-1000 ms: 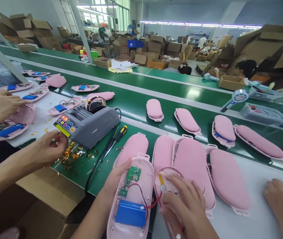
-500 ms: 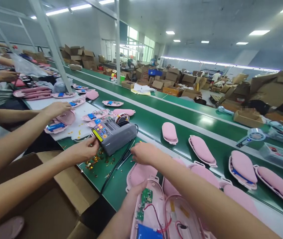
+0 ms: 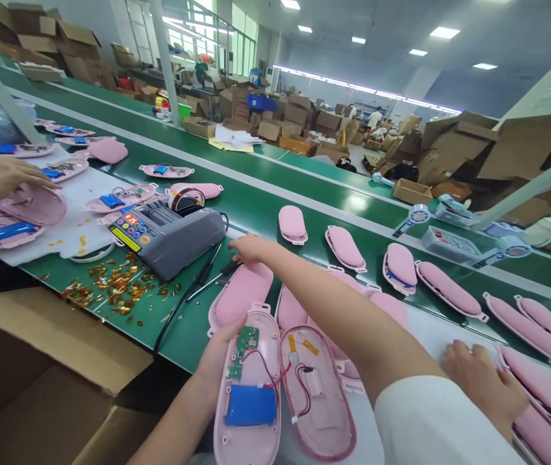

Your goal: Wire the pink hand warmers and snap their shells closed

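opened pink case is bottom center, two halves side by side. left shell half (image 3: pixel 253 445) carries a green board (image 3: pixel 246 339) and a blue battery (image 3: pixel 250 405); red wires (image 3: pixel 282 376) run across to the right shell half (image 3: pixel 326 394), which has yellow tape (image 3: pixel 292 343) inside.

left hand (image 3: pixel 219 352) is closed on the left shell half's edge, thumb near the board. right hand (image 3: pixel 252 248) is reached across, fingers at the screwdriver (image 3: pixel 229 267); handle end hidden, can't tell if the grip is tight.

closed pink case (image 3: pixel 245 294) just beyond the left half. gray machine (image 3: pixel 183 236) further left, display lit, amber scraps (image 3: pixel 124 287) by it on the green bench (image 3: pixel 197 345). open carton (image 3: pixel 76 342) lower left. a co-worker's hand (image 3: pixel 6 177) at far left, another person's hand (image 3: pixel 483 384) at right. more pink cases (image 3: pixel 345 247) along the belt (image 3: pixel 304 184).
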{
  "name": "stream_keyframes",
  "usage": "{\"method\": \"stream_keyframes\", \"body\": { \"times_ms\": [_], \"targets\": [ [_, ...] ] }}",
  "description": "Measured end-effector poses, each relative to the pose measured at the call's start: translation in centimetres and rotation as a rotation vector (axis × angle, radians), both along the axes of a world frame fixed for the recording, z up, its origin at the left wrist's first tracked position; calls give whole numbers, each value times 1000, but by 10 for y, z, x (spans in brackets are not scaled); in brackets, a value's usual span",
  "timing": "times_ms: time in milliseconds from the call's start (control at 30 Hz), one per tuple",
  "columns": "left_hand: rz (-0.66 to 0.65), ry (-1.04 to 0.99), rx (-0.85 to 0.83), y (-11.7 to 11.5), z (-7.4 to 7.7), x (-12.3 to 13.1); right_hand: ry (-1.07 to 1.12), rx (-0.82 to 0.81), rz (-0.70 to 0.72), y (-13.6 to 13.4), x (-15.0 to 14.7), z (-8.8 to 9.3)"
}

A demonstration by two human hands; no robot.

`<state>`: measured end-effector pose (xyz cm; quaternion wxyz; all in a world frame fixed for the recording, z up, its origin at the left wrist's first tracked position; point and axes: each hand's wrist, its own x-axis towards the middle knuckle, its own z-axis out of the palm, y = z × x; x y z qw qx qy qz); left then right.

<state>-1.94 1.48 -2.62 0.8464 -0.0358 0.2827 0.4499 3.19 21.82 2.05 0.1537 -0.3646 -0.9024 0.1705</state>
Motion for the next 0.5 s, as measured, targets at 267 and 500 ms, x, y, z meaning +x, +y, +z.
{"method": "stream_keyframes", "body": {
  "times_ms": [267, 500],
  "targets": [
    [34, 47, 145, -4, -3, 1, -576, -86, 68, -4, 10, 1],
    [92, 45, 291, 1, 17, -33, -657, 2, 111, -4, 14, 4]
  ]
}}
